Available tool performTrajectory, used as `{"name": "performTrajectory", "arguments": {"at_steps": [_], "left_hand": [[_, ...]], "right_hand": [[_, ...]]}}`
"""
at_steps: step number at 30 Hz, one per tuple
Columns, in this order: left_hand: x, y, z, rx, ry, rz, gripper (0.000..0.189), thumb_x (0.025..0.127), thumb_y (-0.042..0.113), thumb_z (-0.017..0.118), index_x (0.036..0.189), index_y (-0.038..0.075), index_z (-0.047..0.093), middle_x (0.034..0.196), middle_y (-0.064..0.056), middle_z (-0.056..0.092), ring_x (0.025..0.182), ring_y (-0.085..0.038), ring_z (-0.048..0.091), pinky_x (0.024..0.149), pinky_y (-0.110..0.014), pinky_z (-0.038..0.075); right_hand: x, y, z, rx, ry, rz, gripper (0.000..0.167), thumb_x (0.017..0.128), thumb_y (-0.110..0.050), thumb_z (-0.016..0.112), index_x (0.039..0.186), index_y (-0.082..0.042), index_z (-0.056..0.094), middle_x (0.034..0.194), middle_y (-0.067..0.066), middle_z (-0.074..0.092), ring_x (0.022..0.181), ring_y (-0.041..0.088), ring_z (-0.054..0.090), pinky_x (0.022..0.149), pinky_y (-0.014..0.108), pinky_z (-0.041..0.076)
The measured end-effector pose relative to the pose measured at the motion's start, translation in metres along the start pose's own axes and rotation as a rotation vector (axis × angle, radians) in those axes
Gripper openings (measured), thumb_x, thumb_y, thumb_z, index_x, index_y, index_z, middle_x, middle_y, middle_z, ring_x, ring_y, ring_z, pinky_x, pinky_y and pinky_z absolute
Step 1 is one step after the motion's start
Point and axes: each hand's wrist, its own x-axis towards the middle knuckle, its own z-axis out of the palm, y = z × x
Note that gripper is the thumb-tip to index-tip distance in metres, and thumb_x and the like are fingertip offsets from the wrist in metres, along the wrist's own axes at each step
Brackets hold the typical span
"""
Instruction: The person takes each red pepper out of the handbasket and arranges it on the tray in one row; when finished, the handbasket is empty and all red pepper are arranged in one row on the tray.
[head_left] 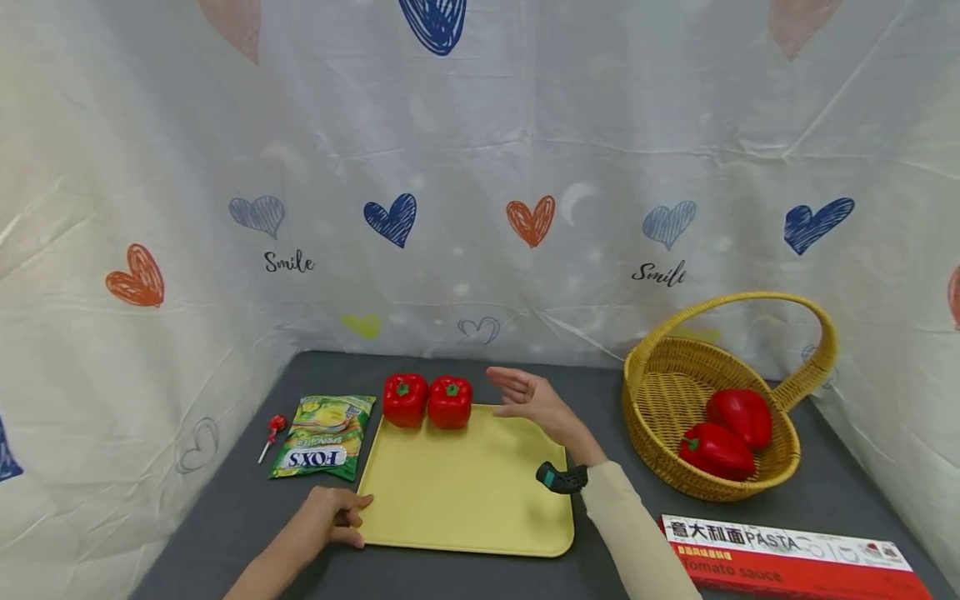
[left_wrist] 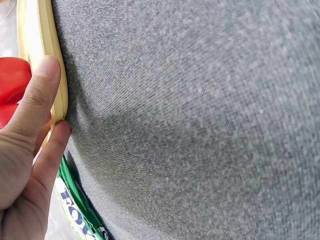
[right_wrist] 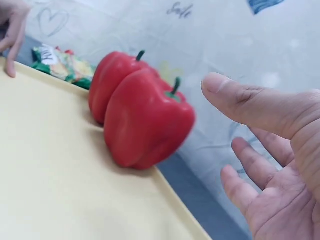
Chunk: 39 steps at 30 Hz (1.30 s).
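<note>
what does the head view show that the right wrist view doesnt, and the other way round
Only the head view shows the round yellow woven basket, two red peppers inside it and the red-and-white rectangular pasta box.

Only the right wrist view shows the palm of the right hand face-on.

Both show two blocky red bell peppers on the flat yellow rectangular tray, the green printed packet and the left hand at the tray's edge.
</note>
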Motion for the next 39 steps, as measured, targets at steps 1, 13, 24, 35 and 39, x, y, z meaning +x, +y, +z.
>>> {"name": "performTrajectory", "arguments": {"at_steps": [1, 13, 24, 35, 39], "left_hand": [[0.000, 0.000, 0.000, 0.012, 0.004, 0.008, 0.032, 0.063, 0.021, 0.087, 0.064, 0.009, 0.058, 0.099, -0.026, 0.068, 0.092, -0.015, 0.066, 0.062, -0.020, 0.051], [0.000, 0.000, 0.000, -0.012, 0.003, 0.019, 0.033, 0.063, 0.020, 0.087, 0.063, 0.009, 0.057, 0.098, -0.026, 0.068, 0.092, -0.022, 0.067, 0.061, -0.020, 0.051], [0.000, 0.002, -0.002, -0.011, -0.003, 0.017, 0.031, 0.062, 0.018, 0.088, 0.063, 0.008, 0.059, 0.098, -0.029, 0.067, 0.085, -0.025, 0.070, 0.055, -0.021, 0.047], [0.000, -0.009, 0.001, -0.002, 0.065, 0.151, 0.031, 0.062, 0.021, 0.088, 0.063, 0.010, 0.059, 0.092, -0.027, 0.068, 0.082, -0.020, 0.070, 0.054, -0.017, 0.047], [0.000, -0.009, 0.002, -0.004, 0.058, 0.143, 0.031, 0.063, 0.023, 0.087, 0.063, 0.011, 0.059, 0.093, -0.026, 0.069, 0.083, -0.019, 0.070, 0.056, -0.018, 0.048]], "right_hand": [[-0.009, -0.004, -0.005, 0.002, 0.003, -0.013, 0.064, 0.086, 0.003, 0.068, 0.143, 0.000, 0.039, 0.149, 0.021, 0.035, 0.138, 0.034, 0.031, 0.109, 0.044, 0.027], [-0.135, -0.060, -0.078, -0.163, 0.068, -0.134, 0.059, 0.087, 0.010, 0.062, 0.140, 0.009, 0.037, 0.140, 0.002, 0.052, 0.129, 0.013, 0.047, 0.099, 0.027, 0.040], [-0.206, -0.088, -0.148, -0.462, 0.148, 0.120, 0.056, 0.088, 0.002, 0.065, 0.137, 0.010, 0.040, 0.126, -0.019, 0.057, 0.113, -0.007, 0.052, 0.087, 0.017, 0.046], [-0.200, -0.092, -0.177, -0.971, 0.023, 0.334, 0.064, 0.078, -0.022, 0.080, 0.126, 0.010, 0.053, 0.121, 0.031, 0.057, 0.101, 0.040, 0.057, 0.073, 0.037, 0.054], [-0.193, -0.089, -0.174, -1.076, -0.003, 0.318, 0.067, 0.074, -0.027, 0.082, 0.124, 0.010, 0.055, 0.117, 0.028, 0.061, 0.102, 0.039, 0.057, 0.077, 0.047, 0.052]]}}
